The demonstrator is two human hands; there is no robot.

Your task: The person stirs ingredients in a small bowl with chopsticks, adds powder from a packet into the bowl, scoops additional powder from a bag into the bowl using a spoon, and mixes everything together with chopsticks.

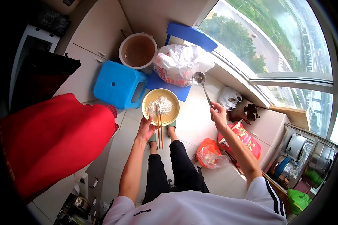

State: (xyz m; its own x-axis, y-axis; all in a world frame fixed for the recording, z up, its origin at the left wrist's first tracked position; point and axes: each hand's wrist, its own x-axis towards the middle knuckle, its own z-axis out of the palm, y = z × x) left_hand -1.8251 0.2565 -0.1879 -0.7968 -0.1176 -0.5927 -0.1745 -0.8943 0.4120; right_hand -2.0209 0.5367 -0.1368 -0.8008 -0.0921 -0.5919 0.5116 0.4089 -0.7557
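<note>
My left hand (146, 129) grips the near-left rim of a pale yellow bowl (175, 100). A heap of white powder (162, 103) lies inside it. Two wooden chopsticks (160, 132) lean out of the bowl toward me, their tips in the powder. Out to the right, my right hand (218, 113) is closed round the handle of a metal ladle (199, 78). The ladle's bowl hangs close to the right edge of a white plastic bag (182, 62) with red print, whose contents are hidden. That bag sits on a blue chair (184, 93).
A blue plastic stool (114, 84) stands left of the bowl, with a bucket (153, 47) behind. Red cloth (60, 138) covers something at left. An orange bag (210, 152) and a red packet (245, 139) lie at right. Pots (296, 144) fill an open drawer. Windows line the right side.
</note>
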